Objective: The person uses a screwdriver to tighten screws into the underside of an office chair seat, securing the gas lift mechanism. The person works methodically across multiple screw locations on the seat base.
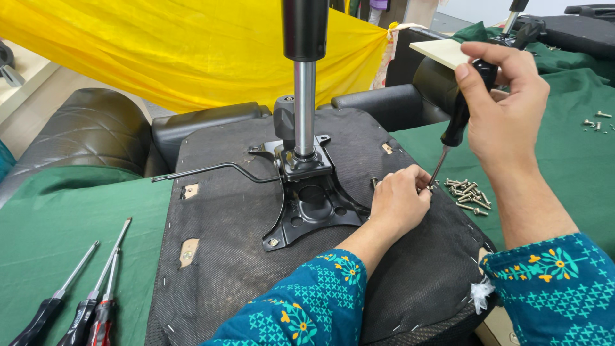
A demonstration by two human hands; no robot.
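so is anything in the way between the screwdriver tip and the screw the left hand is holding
Nothing visible is. The right hand holds the screwdriver tilted, its tip coming down right at the fingertips of the left hand near the seat base edge. The screw itself is too small to make out. The loose screws lie off to the side.

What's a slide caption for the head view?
Right hand drives a black-handled screwdriver while left hand steadies a screw on the upturned chair seat, beside loose screws on green cloth.
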